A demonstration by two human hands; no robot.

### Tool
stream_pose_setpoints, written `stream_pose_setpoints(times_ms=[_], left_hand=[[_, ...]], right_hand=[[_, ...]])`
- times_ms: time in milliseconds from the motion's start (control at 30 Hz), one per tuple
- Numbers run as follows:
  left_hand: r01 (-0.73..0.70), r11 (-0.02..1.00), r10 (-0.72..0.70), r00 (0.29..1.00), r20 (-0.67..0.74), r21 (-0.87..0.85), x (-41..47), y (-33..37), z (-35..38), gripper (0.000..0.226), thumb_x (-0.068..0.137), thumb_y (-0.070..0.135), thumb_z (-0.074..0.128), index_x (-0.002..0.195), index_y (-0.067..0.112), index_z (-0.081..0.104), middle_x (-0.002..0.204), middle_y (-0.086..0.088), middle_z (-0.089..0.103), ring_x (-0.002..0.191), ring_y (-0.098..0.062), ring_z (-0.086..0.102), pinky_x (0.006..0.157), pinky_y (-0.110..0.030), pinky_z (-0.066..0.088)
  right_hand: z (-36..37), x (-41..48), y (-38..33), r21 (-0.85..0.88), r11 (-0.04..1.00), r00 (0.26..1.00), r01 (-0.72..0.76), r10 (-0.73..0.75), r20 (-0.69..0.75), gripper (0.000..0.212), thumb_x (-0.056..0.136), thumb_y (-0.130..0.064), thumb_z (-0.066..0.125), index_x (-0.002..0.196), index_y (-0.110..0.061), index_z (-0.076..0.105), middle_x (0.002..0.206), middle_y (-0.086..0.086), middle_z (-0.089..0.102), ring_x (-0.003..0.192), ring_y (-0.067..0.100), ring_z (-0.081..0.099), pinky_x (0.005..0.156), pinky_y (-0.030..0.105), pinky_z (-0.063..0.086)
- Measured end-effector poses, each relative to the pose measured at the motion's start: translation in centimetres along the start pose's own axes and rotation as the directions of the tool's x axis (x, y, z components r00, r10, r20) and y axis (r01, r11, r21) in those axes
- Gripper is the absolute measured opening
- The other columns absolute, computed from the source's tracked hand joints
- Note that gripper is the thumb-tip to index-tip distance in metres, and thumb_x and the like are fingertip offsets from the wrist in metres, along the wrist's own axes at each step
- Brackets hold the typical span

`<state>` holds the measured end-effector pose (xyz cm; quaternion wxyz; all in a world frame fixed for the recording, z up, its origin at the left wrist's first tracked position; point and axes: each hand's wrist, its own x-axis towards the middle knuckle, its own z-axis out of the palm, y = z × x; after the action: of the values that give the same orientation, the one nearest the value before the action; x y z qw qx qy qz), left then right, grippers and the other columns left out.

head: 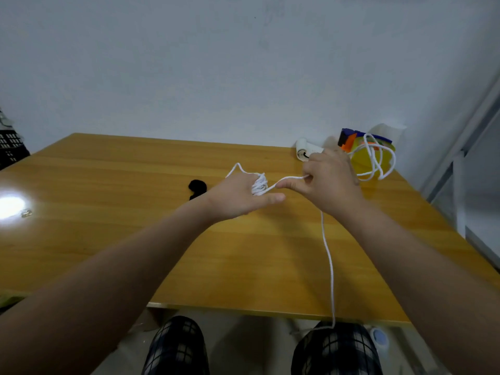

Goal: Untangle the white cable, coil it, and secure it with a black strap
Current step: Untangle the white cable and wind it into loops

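The white cable (328, 255) is wound in a small bundle around the fingers of my left hand (240, 194), held above the wooden table (135, 239). A taut stretch runs from the bundle to my right hand (328, 180), which pinches it. More loose loops hang behind my right hand, over the yellow object. One long strand drops from my right hand across the table and over its front edge to my knee. The black strap (197, 187) lies on the table just left of my left hand.
A yellow, orange and blue object (362, 152) and a white roll (303, 150) stand at the table's back right by the wall. A small metal clip (26, 213) lies at the left beside a bright glare. A black crate (10, 147) sits off the left edge.
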<state>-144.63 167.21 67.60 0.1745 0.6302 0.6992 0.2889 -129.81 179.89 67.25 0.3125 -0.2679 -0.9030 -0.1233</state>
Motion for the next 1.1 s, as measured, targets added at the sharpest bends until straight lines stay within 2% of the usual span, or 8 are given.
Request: stream_pose_setpoints(times_ms=[100,267,467,633,733,867,1000,1100], left_hand=[[0.036,0.999,-0.035,0.999,0.024,-0.037,0.2,0.0,-0.2,0.044,0.083,0.047,0.066,0.067,0.013,0.042,0.054,0.001,0.043,0.042,-0.009,0.042,0.042,-0.021,0.037],[0.045,0.677,0.011,0.997,0.070,-0.735,-0.5,0.3,0.1,0.031,0.086,0.040,0.060,0.066,0.017,0.060,0.051,0.000,0.024,0.037,-0.010,0.021,0.040,-0.021,0.019],[0.083,0.399,-0.085,0.995,0.053,-0.913,-0.1,0.2,0.4,0.051,0.096,0.034,0.046,0.049,0.015,0.045,0.052,-0.004,0.047,0.029,-0.007,0.027,0.036,-0.017,0.025],[0.043,0.376,-0.119,0.993,-0.002,-0.926,0.1,0.8,0.8,0.063,0.099,0.032,0.040,0.044,0.010,0.062,0.063,-0.008,0.058,0.043,-0.011,0.051,0.042,-0.020,0.040],[0.011,0.446,-0.181,0.980,-0.078,-0.895,0.4,-0.3,0.8,0.055,0.099,0.033,0.041,0.051,0.015,0.061,0.057,-0.002,0.053,0.056,-0.017,0.044,0.041,-0.022,0.037],[0.025,0.465,-0.271,0.955,-0.116,-0.885,0.3,-1.1,1.2,0.029,0.098,0.030,0.043,0.079,0.011,0.056,0.059,0.002,0.057,0.058,-0.015,0.045,0.042,-0.021,0.036],[0.003,0.393,-0.254,0.961,-0.105,-0.919,0.2,-0.7,1.1,0.046,0.098,0.034,0.040,0.063,0.011,0.058,0.058,-0.003,0.053,0.058,-0.018,0.044,0.046,-0.026,0.036],[0.008,0.283,-0.256,0.964,-0.068,-0.959,0.2,-1.0,0.4,0.060,0.095,0.041,0.039,0.045,0.014,0.058,0.055,-0.004,0.051,0.060,-0.019,0.043,0.059,-0.030,0.035]], right_hand=[[-0.2,0.0,-0.2,0.230,0.953,0.973,-0.196,0.159,0.167,0.073,0.061,-0.081,0.043,0.056,-0.008,0.048,0.055,0.001,0.043,0.056,0.015,0.039,0.056,0.032,0.031],[-0.7,-1.2,-1.0,0.829,0.450,0.928,-0.331,-0.006,0.374,0.025,0.094,-0.023,0.053,0.111,-0.009,0.064,0.071,-0.022,0.063,0.059,-0.008,0.052,0.056,0.008,0.039],[0.7,-1.8,-0.8,0.820,0.467,0.929,-0.329,0.003,0.371,0.026,0.095,-0.008,0.051,0.072,-0.013,0.063,0.062,0.000,0.061,0.053,0.000,0.052,0.056,0.013,0.043],[1.8,-2.3,-0.5,0.783,0.496,0.897,-0.376,-0.017,0.442,0.031,0.101,-0.018,0.040,0.082,-0.016,0.064,0.075,-0.003,0.068,0.067,-0.002,0.055,0.064,0.010,0.042],[1.9,-2.5,0.0,0.815,0.327,0.877,-0.478,0.134,0.461,0.032,0.102,-0.020,0.036,0.091,-0.011,0.065,0.074,-0.008,0.072,0.071,0.003,0.060,0.069,0.014,0.046],[2.2,-2.2,0.4,0.815,-0.002,0.733,-0.579,0.438,0.521,0.030,0.101,-0.019,0.040,0.083,-0.010,0.063,0.074,0.006,0.072,0.061,0.015,0.064,0.065,0.031,0.051],[3.7,-2.7,1.3,0.760,-0.219,0.495,-0.612,0.644,0.584,0.031,0.101,-0.020,0.042,0.079,-0.008,0.060,0.062,0.006,0.068,0.053,0.015,0.063,0.056,0.028,0.050],[5.2,-4.5,3.0,0.605,-0.056,0.400,-0.794,0.702,0.590,0.034,0.100,-0.020,0.044,0.078,-0.003,0.063,0.053,0.005,0.061,0.040,0.014,0.046,0.042,0.021,0.035]])
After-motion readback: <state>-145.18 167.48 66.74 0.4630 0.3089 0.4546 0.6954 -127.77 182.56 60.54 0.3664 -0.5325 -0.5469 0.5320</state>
